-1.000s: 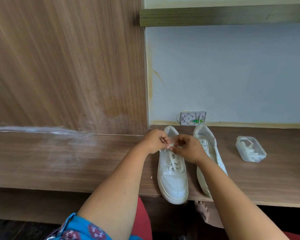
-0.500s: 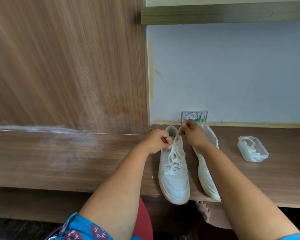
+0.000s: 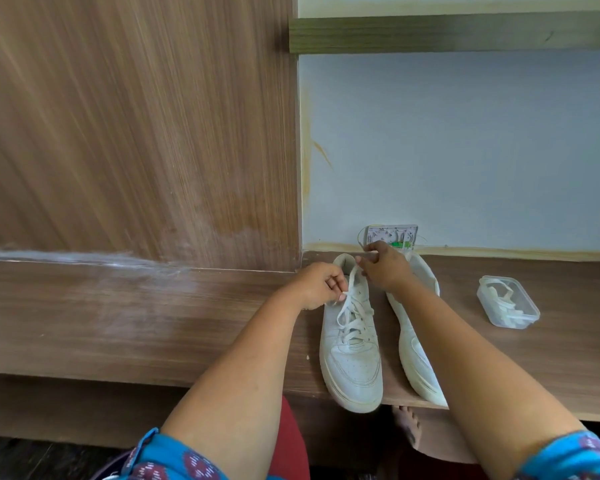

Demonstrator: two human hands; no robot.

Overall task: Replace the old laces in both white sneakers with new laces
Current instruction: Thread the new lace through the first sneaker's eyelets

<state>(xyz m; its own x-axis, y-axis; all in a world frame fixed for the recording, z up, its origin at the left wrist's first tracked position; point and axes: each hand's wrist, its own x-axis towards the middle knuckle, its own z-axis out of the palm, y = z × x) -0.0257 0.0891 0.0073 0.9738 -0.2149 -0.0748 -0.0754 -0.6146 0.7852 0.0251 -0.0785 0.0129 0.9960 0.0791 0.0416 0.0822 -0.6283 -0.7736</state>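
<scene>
Two white sneakers stand side by side on a wooden ledge (image 3: 187, 323), toes towards me. The left sneaker (image 3: 352, 355) carries a white lace (image 3: 351, 308) crossed through its eyelets. My left hand (image 3: 321, 284) pinches one lace end beside the shoe's collar. My right hand (image 3: 383, 266) holds the other lace end, drawn up and away over the heel towards the wall. The right sneaker (image 3: 414, 348) lies partly hidden under my right forearm; its lacing cannot be seen.
A clear plastic box (image 3: 508, 301) holding white laces sits on the ledge to the right. A wall socket plate (image 3: 392, 235) is mounted behind the shoes. A wood panel rises at the left, and a bare foot (image 3: 407, 426) shows below the ledge.
My right hand has pulled its lace end up and back from the tongue towards the wall, so the knot has come loose. My left hand stayed at the collar.
</scene>
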